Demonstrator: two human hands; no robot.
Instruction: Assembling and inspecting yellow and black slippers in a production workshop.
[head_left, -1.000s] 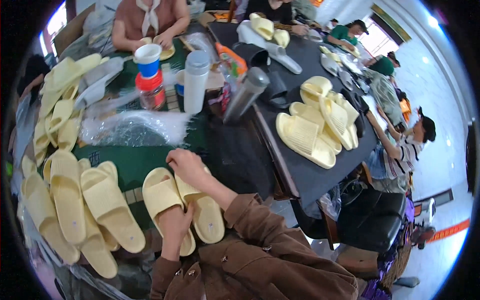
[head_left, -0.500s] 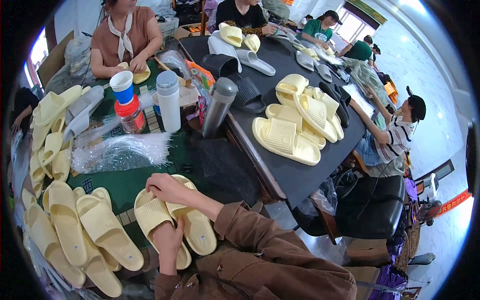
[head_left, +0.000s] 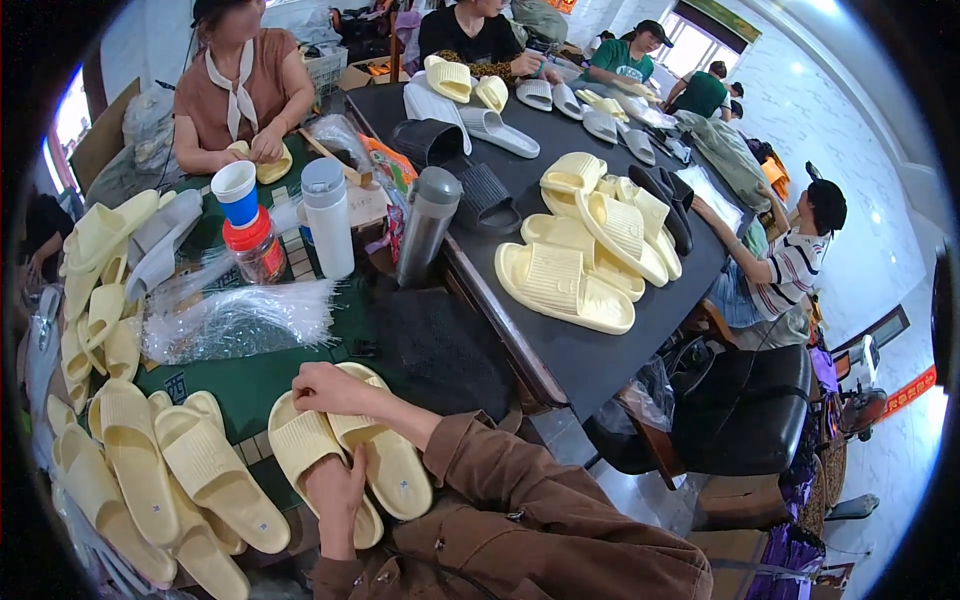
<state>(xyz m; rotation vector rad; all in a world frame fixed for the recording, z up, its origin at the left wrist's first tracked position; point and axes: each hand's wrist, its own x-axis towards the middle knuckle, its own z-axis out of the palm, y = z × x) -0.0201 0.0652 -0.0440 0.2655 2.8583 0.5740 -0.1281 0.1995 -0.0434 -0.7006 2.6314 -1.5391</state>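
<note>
Head view: a black table [head_left: 600, 350] stands beside a green table [head_left: 230, 405], with a black chair [head_left: 745, 410] near the black one's corner. Across the green table a person in a brown top [head_left: 275, 85] has both hands on a yellow slipper [head_left: 275, 167]; another in a striped shirt [head_left: 790, 260] sits at the black table's far right. Yellow slippers lie in a left heap [head_left: 215, 465] and a right heap [head_left: 560, 280]. Clear strands [head_left: 240, 320] spread across the green table. Between the two heaps, at its near edge, a yellow pair lies side by side: left slipper [head_left: 300, 437], right slipper [head_left: 400, 475]. Beyond stand a white bottle [head_left: 328, 220], a grey bottle [head_left: 425, 225], and a red-lidded jar [head_left: 258, 250] with a cup [head_left: 236, 192] above it. The left hand [head_left: 335, 490] reaches into the left slipper, thumb out straight, fingertips hidden under the strap; their grip cannot be told. The right hand [head_left: 345, 390] crosses the pair's toe ends, fingers loosely curled, tips partly hidden; whether they pinch anything cannot be told.
</note>
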